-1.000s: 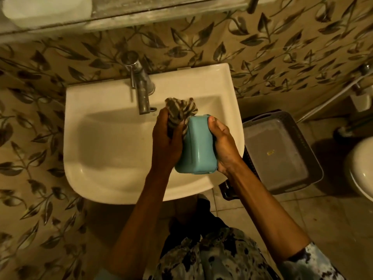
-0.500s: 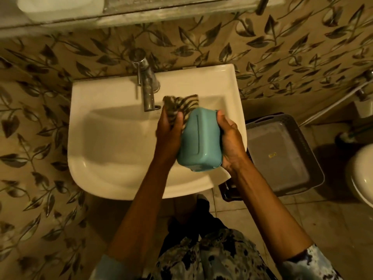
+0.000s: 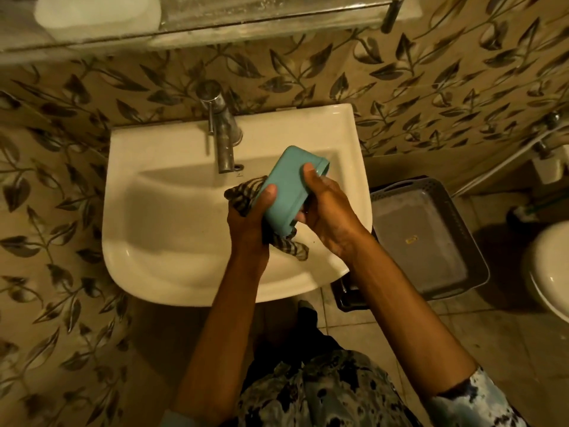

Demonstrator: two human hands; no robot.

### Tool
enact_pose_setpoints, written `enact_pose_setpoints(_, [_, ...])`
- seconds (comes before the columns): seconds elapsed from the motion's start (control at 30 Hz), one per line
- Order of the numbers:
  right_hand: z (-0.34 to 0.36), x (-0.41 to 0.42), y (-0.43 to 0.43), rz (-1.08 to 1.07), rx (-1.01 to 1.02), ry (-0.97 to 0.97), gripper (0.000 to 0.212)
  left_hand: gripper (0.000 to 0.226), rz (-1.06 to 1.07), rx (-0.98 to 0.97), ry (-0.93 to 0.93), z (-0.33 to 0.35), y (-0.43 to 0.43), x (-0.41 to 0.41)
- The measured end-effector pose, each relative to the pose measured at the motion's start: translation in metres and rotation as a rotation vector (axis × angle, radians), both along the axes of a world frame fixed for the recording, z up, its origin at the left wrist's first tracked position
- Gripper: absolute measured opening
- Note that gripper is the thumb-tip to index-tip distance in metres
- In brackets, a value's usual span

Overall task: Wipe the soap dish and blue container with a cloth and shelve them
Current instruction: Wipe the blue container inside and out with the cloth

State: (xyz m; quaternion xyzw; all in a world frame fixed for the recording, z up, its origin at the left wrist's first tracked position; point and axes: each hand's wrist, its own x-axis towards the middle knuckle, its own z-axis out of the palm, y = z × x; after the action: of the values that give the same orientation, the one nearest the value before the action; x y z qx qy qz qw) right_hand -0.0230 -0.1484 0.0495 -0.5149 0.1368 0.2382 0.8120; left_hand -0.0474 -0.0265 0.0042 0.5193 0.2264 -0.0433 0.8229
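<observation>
A blue container (image 3: 288, 184), rectangular with rounded corners, is held tilted over the white sink (image 3: 172, 211), its bottom facing me. My right hand (image 3: 328, 208) grips its right side, thumb on the bottom face. My left hand (image 3: 251, 218) holds a striped cloth (image 3: 246, 194) against the container's left and lower side; a cloth end hangs below the container. A white soap dish (image 3: 98, 13) sits on the shelf (image 3: 277, 26) at the top left.
A metal tap (image 3: 223, 134) stands at the back of the sink, close to the container. A grey plastic basket (image 3: 428, 238) sits on the floor to the right of the sink. A toilet rim (image 3: 551, 269) shows at the right edge.
The container has been turned and tipped so its far end leans left toward the tap. The cloth moved from the container's top end to its left side and underside.
</observation>
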Motion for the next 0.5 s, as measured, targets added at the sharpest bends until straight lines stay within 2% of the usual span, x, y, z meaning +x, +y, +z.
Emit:
enact_pose_setpoints(0.07, [0.009, 0.0, -0.013, 0.152, -0.105, -0.043, 0.04, 0.076, -0.107, -0.108, -0.004, -0.004, 0.006, 0.001])
enact_pose_setpoints(0.13, [0.014, -0.003, -0.028, 0.192, -0.404, -0.153, 0.047, 0.08, -0.143, -0.213, 0.001, -0.005, 0.009, 0.001])
enact_pose_setpoints(0.2, [0.01, 0.0, -0.048, 0.042, -0.818, -0.376, 0.051, 0.081, -0.144, -0.282, 0.083, -0.002, 0.014, -0.003])
enact_pose_setpoints(0.23, [0.01, 0.005, -0.058, -0.053, -0.939, -0.467, 0.048, 0.079, -0.168, -0.305, 0.117, -0.002, 0.017, -0.005])
enact_pose_setpoints(0.27, [0.01, 0.013, -0.066, -0.089, -0.934, -0.502, 0.045, 0.076, -0.202, -0.32, 0.142, -0.003, 0.02, -0.008])
enact_pose_setpoints(0.3, [0.012, 0.021, -0.071, -0.029, -0.843, -0.477, 0.042, 0.074, -0.242, -0.325, 0.17, -0.004, 0.023, -0.01])
enact_pose_setpoints(0.4, [0.01, 0.039, -0.071, 0.451, -0.561, -0.27, 0.058, 0.06, -0.37, -0.281, 0.278, -0.002, 0.024, -0.008])
enact_pose_setpoints(0.43, [0.006, 0.039, -0.066, 0.555, -0.496, -0.236, 0.059, 0.054, -0.417, -0.25, 0.31, -0.001, 0.024, -0.005])
enact_pose_setpoints(0.5, [-0.006, 0.031, -0.058, 0.615, -0.415, -0.222, 0.052, 0.043, -0.506, -0.18, 0.37, 0.003, 0.023, 0.002])
